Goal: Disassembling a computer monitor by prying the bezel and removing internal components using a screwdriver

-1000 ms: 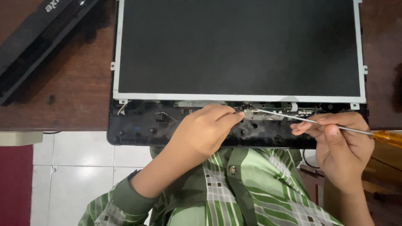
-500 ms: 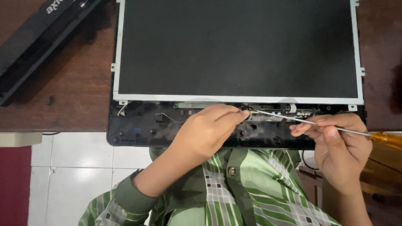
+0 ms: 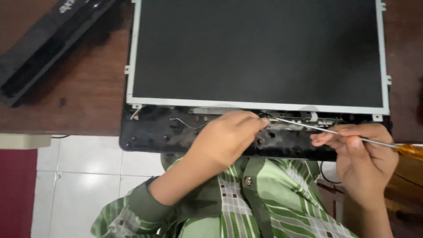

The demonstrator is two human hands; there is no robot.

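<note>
Wooden table (image 3: pixel 88 88) — right hand (image 3: pixel 365 158) grips screwdriver (image 3: pixel 335 131).

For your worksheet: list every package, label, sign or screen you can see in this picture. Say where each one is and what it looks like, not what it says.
Screen panel: flat on the wooden table, centre to right; large dark rectangle, unlit, in a thin silver metal frame, above a black casing.
Printed marking: top left, small white print on a long black bar that lies slanted.
No packages or signs in view.
</note>
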